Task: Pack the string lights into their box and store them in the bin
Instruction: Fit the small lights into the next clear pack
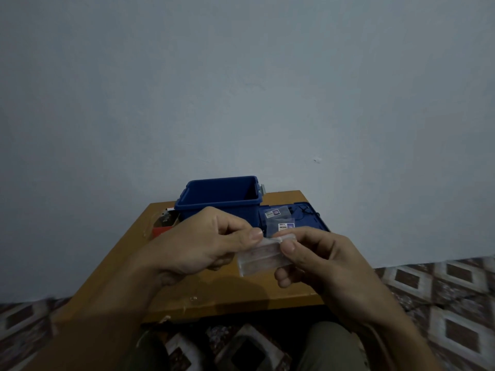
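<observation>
- A leg in olive trousers (330, 346) sits lowest in the view, over a patterned floor (442, 290) of brown and pale diamonds.
- Both bare forearms reach forward from the bottom edge and meet above the near half of an orange-brown tabletop (241, 293).
- The left hand (203, 245) has its grip pinched: thumb and forefinger close on the upper left corner of a small clear plastic box (258, 259), and the other fingers curl under the palm.
- The right hand (321, 261) also has its grip pinched, with thumb and forefinger on the box's upper right edge and the lower fingers curled beside its right end.
- The clear plastic box is held off the tabletop between the two hands, tilted, and what it holds is too blurred to tell.
- A blue bin (218, 204) stands open at the far side of the tabletop, against a pale wall (241, 89).
- Its blue lid (313, 218) lies flat just right of the bin, carrying two small clear packets (273, 213) with labels.
- A red box (160, 231) lies left of the bin, partly behind the left hand.
</observation>
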The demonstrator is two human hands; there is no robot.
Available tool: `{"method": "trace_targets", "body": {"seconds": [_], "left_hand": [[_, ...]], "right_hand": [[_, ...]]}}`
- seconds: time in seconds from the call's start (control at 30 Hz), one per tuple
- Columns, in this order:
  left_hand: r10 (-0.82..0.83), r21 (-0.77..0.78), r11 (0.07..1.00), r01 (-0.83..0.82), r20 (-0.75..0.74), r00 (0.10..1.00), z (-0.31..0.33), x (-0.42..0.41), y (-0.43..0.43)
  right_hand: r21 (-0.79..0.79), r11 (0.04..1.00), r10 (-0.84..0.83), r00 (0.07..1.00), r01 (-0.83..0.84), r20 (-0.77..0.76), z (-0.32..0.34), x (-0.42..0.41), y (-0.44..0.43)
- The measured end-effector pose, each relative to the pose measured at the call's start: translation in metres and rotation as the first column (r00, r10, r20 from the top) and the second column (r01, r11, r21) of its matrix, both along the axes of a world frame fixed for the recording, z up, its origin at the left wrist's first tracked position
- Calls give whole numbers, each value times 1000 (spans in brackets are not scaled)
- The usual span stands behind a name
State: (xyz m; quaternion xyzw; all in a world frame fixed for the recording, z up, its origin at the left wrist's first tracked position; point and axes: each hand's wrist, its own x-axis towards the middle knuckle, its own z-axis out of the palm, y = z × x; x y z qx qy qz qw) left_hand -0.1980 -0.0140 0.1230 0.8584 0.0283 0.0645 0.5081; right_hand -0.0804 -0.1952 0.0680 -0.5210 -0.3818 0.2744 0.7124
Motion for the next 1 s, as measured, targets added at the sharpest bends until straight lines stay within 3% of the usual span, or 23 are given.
{"method": "trace_targets", "body": {"seconds": [0.2, 0.33, 0.5, 0.67, 0.87, 1.0], "left_hand": [[-25, -20, 999, 25, 19, 1000, 3, -1, 9], [-40, -178, 983, 44, 28, 999, -1, 3, 8], [-20, -464, 885, 37, 41, 999, -31, 10, 3], [172, -635, 767, -89, 70, 983, -49, 15, -27], [322, -482, 838, -256, 59, 945, -48, 15, -45], [345, -117, 935, -334, 85, 935, -39, 9, -48]], "right_hand": [[34, 992, 127, 991, -125, -50, 0, 1, -1], [83, 982, 176, 980, -169, -89, 1, -1, -1], [112, 993, 39, 994, -27, -98, 1, -2, 0], [82, 982, -176, 983, 170, 59, -6, 3, 4], [183, 943, -280, 960, 277, -14, -13, 2, 17], [165, 920, -366, 930, 356, 35, -16, 1, 18]]}}
